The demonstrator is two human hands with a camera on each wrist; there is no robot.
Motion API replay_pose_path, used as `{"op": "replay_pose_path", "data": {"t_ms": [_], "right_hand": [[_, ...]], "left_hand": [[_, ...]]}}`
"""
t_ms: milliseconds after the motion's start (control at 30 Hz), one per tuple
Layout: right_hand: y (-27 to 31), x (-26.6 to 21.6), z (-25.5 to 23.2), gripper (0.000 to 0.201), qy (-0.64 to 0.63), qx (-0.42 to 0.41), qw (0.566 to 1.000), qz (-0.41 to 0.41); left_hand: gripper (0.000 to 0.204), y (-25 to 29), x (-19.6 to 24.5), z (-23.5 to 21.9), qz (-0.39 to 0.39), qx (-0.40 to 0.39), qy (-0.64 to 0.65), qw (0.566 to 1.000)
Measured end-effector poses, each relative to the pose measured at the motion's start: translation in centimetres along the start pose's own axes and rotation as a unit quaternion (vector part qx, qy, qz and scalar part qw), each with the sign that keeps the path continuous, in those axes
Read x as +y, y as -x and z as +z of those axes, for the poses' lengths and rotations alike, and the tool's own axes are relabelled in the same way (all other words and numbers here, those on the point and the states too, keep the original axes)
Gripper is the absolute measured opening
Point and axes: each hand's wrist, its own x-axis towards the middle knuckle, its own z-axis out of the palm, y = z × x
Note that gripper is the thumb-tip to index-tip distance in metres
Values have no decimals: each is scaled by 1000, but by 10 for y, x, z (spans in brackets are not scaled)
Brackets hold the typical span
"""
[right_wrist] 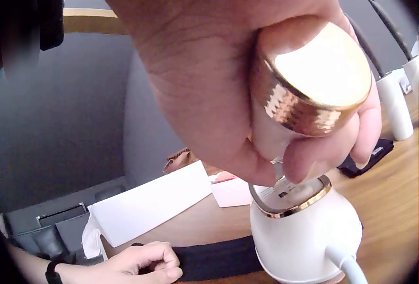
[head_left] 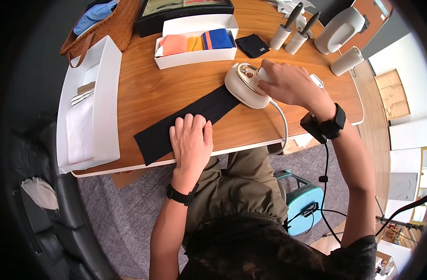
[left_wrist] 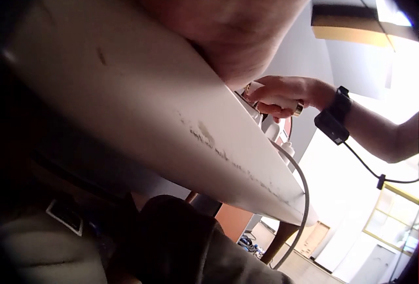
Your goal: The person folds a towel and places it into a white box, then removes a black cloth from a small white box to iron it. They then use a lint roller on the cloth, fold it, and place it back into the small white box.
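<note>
Black cloth strip (head_left: 156, 139) under my left hand (head_left: 192, 143), fingers relaxed. Right hand (head_left: 293, 85) grips white iron (head_left: 241, 91) at strip's far end.

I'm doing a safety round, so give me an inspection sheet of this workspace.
Surface: wooden table; dark marks on its white edge.
Job's things: white iron at one end of a black cloth strip.
Clutter: two white boxes holding cloths, a small black cloth, two rollers.
Hands: left hand rests on the strip; right hand grips the iron's handle.
Cables: iron's cord drops past the front edge; black cable hangs from the right wrist.
Surroundings: black sofa, turquoise stool with cable on it, grey carpet.
</note>
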Motion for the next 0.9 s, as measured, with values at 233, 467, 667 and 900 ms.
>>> {"op": "replay_pose_path", "data": {"t_ms": [233, 467, 667, 900], "right_hand": [[7, -10, -4, 41, 0, -34, 999, -2], [5, -5, -5, 38, -10, -15, 1000, -8], [-6, -5, -4, 37, -15, -17, 1000, 1], [3, 6, -3, 38, -23, -6, 1000, -7]], "left_hand": [[19, 0, 1, -2, -9, -4, 1, 1000], [23, -1, 3, -2, -4, 5, 2, 1000], [37, 1, 1, -1, 8, -30, -40, 999], [35, 0, 1, -2, 4, -27, -36, 999]]}}
